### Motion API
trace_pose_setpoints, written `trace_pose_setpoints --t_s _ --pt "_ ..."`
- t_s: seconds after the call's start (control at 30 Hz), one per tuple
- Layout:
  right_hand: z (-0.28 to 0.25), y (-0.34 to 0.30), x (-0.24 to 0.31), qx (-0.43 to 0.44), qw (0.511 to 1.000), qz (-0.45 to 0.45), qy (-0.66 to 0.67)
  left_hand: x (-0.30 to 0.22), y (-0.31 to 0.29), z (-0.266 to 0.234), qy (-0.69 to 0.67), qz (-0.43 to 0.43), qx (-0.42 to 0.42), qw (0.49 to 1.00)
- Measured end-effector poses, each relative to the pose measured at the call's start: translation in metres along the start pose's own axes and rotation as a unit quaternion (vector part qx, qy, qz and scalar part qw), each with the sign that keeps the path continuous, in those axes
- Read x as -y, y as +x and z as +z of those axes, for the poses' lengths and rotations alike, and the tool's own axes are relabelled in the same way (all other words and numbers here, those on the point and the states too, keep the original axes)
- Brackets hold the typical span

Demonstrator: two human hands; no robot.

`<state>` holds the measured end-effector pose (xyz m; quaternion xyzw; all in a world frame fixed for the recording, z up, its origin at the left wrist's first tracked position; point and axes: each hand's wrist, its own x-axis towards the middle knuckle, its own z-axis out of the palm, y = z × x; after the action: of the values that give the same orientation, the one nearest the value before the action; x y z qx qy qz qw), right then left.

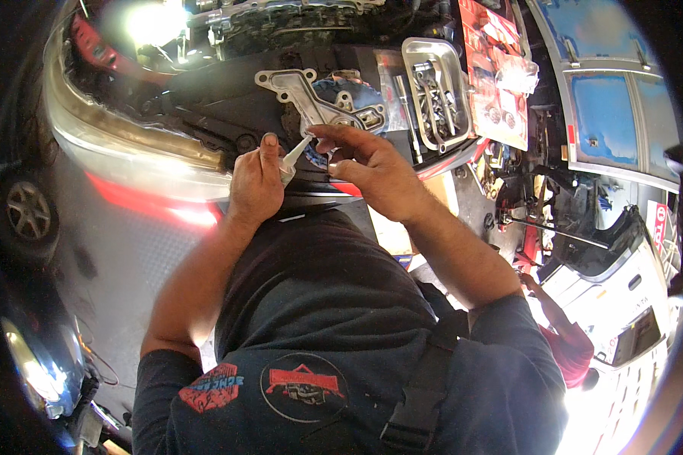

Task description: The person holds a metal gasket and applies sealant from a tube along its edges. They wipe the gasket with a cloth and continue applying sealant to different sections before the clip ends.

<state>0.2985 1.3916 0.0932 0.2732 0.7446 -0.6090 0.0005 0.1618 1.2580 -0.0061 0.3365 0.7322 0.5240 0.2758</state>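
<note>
My left hand (256,182) is wrapped round a small pale tube with its thumb up. The tube's white tapered nozzle (299,154) points up and to the right. My right hand (368,163) is at the nozzle's tip, with bent fingers and the thumb apart from them. Its index fingertip is at the tip; whether it touches is too small to tell. Just beyond both hands lies a cast metal housing (292,87) with bolt holes and a raised rim. It rests partly on a blue patterned cloth or wipe (366,92).
A metal tray (408,54) of sockets and tools stands right of the housing, a long thin tool (410,114) beside it. Farther right lies a red-and-white package (497,91). The open engine bay (281,30) is beyond, a bright lamp (157,24) at left. Another person's arm (550,303) shows at right.
</note>
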Motion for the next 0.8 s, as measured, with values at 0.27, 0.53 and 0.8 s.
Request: trace_pose_setpoints --t_s 0.27,0.53,0.8 --pt "-0.009 0.003 0.002 0.019 0.998 -0.01 -0.051 0.006 0.0 -0.002 0.028 0.016 0.0 0.999" --pt "-0.013 0.042 -0.016 -0.07 0.868 -0.159 -0.465 0.018 0.014 -0.011 -0.222 -0.182 -0.079 0.955" --pt "-0.007 0.051 -0.008 -0.024 0.766 -0.151 -0.624 0.011 0.046 -0.015 -0.496 -0.179 -0.039 0.849"
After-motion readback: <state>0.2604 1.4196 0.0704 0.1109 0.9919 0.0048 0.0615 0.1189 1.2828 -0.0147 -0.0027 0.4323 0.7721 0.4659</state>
